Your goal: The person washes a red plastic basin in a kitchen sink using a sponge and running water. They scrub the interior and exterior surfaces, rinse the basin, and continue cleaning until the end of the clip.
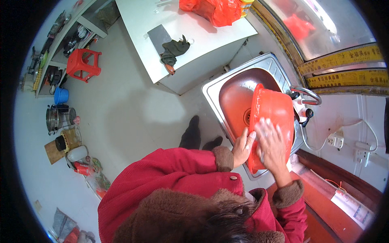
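Observation:
A red plastic basin stands tilted on its side over the right part of a stainless steel sink. My left hand grips the basin's rim, thumb on the outer side. Spread against the basin's outer wall is my right hand, slightly blurred, with whitish wet patches or suds on the fingers. The sink's drain shows left of the rim. Behind the basin rises a curved metal faucet, fixed to a white unit with a black knob. The basin hides part of the bowl.
A white counter beyond the sink bears a dark cloth, a grey slab and a red plastic bag. On the floor are a red stool and a blue bucket. A white cable and plug hang on the right wall.

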A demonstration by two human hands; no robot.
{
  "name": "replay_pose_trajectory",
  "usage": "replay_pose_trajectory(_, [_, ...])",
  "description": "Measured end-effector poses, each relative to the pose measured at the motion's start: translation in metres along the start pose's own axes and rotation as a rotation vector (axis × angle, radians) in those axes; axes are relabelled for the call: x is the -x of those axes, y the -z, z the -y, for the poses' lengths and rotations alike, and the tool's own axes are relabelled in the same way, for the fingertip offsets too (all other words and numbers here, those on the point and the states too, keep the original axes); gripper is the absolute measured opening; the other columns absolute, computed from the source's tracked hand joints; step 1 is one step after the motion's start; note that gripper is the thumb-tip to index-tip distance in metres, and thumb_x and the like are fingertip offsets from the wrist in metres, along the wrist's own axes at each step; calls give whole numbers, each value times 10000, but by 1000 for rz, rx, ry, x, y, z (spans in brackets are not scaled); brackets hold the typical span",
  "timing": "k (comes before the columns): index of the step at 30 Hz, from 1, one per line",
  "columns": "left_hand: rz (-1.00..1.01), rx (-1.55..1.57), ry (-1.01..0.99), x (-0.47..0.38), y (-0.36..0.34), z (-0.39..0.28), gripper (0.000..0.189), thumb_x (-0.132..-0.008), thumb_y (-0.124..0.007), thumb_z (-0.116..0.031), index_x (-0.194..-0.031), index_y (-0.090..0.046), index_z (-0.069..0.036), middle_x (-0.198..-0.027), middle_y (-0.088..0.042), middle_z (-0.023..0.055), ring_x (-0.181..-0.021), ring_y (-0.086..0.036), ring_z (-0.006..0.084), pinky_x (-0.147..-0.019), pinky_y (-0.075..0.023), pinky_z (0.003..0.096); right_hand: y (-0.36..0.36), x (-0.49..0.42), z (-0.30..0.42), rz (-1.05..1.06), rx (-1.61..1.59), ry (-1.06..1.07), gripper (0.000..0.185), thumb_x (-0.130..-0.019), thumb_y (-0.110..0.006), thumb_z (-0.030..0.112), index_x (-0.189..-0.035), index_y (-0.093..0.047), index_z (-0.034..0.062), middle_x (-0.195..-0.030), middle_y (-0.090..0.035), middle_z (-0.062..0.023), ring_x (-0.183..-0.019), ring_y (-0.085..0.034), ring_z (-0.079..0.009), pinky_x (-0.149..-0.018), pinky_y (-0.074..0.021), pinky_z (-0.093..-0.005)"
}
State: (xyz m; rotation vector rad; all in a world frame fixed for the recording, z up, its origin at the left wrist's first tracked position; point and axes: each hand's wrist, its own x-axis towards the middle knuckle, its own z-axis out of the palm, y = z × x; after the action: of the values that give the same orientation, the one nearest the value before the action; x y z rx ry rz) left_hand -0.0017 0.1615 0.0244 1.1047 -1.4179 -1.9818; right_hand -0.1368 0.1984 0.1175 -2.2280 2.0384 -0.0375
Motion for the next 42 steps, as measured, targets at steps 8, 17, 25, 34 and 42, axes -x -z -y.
replay_pose_trajectory(8, [53, -4, 8, 9, -6, -4, 581, -1084, -414, -365, -1367, -424, 141, -1225, -604, 321, -1150, -601, 408, -983, -449, 435, -16, -118, -69, 100, -155, -350, 216, -984, -540, 212, -1059, -518, 11, -1027, -642, -247, -961, -624, -414, -808, -480, -525])
replay_pose_trajectory(17, [-104, 19, 22, -9, -6, 11, 527, -1078, -426, -374, -1284, -483, 108, -1044, -628, 294, -1008, -624, 400, -892, -460, 447, -12, 35, 22, -136, -75, 90, 321, -933, -547, 79, -1247, -605, 43, -1438, -556, -128, -1375, -491, -326, -1129, -371, -497])
replay_pose_trajectory(25, [-84, 28, -104, 2, -15, -1, 453, -1081, -430, -348, -1217, -484, 80, -1019, -616, 265, -937, -602, 397, -829, -465, 432, 4, -44, -25, -291, 35, -256, 301, -893, -601, 76, -1193, -610, 47, -1316, -607, -172, -1308, -526, -337, -1135, -354, -519])
replay_pose_trajectory(34, [412, 269, 140, 5, 23, -9, 270, -1051, -516, -275, -1099, -602, -23, -936, -701, 63, -771, -666, 111, -644, -497, 270, -25, 73, 11, -292, 45, -143, 421, -933, -536, 135, -1350, -590, 130, -1453, -546, -74, -1394, -467, -317, -1163, -294, -519])
replay_pose_trajectory(42, [363, 969, 315, -120, 22, -46, 298, -1008, -607, -305, -1182, -623, -63, -1145, -692, 67, -1006, -678, 181, -883, -547, 327, -48, 104, 9, -321, 48, -138, 407, -947, -541, 181, -1350, -590, 160, -1450, -547, -69, -1377, -483, -327, -1142, -318, -509])
